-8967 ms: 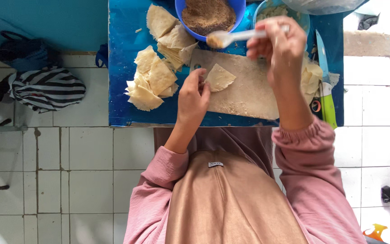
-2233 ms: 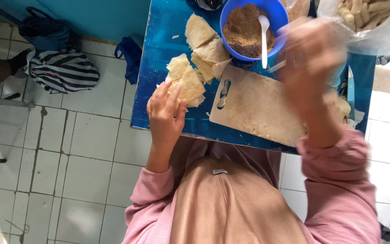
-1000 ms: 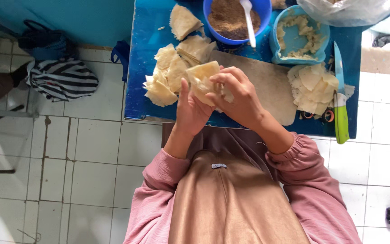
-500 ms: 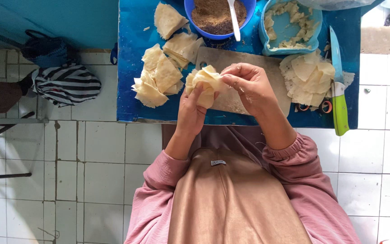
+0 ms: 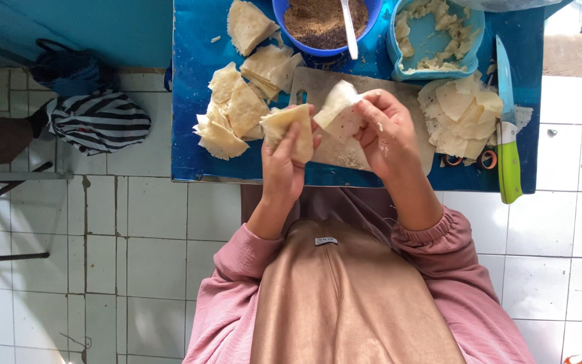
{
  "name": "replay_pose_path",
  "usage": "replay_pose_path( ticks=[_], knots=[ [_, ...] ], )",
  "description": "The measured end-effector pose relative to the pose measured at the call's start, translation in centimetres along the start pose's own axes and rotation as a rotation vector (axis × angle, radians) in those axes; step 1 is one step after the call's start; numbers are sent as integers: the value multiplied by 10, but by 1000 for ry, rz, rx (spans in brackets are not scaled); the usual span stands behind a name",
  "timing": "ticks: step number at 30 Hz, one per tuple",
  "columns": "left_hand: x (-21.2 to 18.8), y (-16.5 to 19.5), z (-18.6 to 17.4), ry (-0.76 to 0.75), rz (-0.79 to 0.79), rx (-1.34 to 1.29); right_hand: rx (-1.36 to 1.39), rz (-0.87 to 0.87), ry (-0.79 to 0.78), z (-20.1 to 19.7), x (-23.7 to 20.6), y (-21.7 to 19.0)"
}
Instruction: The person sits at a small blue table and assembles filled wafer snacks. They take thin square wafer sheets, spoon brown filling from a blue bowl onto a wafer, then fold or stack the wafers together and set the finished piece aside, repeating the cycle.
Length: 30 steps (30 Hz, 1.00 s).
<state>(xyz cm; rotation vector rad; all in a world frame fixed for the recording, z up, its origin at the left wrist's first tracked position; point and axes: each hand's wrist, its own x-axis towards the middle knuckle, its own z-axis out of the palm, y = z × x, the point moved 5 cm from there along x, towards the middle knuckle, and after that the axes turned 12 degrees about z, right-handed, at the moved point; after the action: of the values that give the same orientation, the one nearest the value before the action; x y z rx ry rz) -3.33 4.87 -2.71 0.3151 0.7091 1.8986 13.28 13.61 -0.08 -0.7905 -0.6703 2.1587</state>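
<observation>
Left hand [image 5: 283, 165] is curled shut around a pale folded wrapper sheet [image 5: 289, 128], thumb and fingers pinching it upright just above the near edge of the blue counter [image 5: 197, 155]. Right hand [image 5: 386, 131], just beside it, grips a second wrapper piece [image 5: 340, 111] between thumb and fingertips, the sheet tilted toward the left hand; the two pieces sit close together but whether they touch is unclear. Both hands hover over a light cutting board [image 5: 345, 152] lying on the counter. Left of the board rests a loose heap of wrappers [image 5: 227, 114], and to the right another stack of wrappers [image 5: 463, 114] with a green-handled knife [image 5: 506, 135] beside it, its handle jutting past the counter edge. Farther back stand a blue bowl of brown filling [image 5: 321, 23] with a white spoon [image 5: 349, 27] in it, and a light blue container [image 5: 436, 40] holding pale scraps. On the tiled floor to the left lies a striped bag [image 5: 99, 121].
</observation>
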Motion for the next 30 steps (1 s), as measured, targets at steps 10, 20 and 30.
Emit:
replay_pose_path(
  ticks=[10,20,30],
  knots=[
    [-12,9,25,-186,63,3,-1401,-964,35,84,-51,-17],
    [-5,-4,12,-102,43,44,-468,-15,62,17,-8,8],
    [1,11,3,27,106,99,-407,-158,116,-1,-10,1]
  ],
)
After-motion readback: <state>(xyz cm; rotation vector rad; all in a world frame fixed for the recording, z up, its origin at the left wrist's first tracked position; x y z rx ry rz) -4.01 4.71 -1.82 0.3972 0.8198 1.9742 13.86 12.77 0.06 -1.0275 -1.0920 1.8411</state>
